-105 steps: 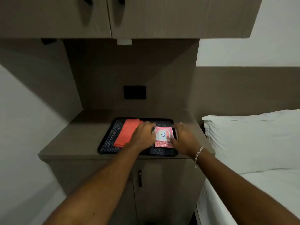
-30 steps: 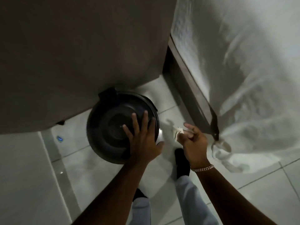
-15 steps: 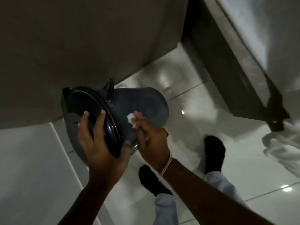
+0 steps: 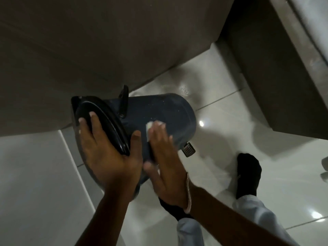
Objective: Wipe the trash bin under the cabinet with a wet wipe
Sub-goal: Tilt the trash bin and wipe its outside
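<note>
A dark blue round pedal trash bin [image 4: 165,110] is tipped over to the left, lifted off the floor below the brown cabinet [image 4: 99,43]. My left hand [image 4: 104,153] grips its black lid [image 4: 104,125] at the rim, thumb on the bin's side. My right hand [image 4: 165,162] lies flat against the bin's wall and presses a small white wet wipe [image 4: 150,127] on it; only a corner of the wipe shows past my fingers. The bin's foot pedal [image 4: 189,150] sticks out on the lower right.
Glossy white floor tiles [image 4: 221,89] surround the bin. The dark bed base [image 4: 276,71] runs along the upper right. My two feet in black socks [image 4: 248,173] stand on the tiles just below and right of the bin.
The bin has gone from upright under the cabinet to tipped on its side. My right hand's fingers now lie flat, and the wipe has slid along the bin's wall. My left hand keeps its hold.
</note>
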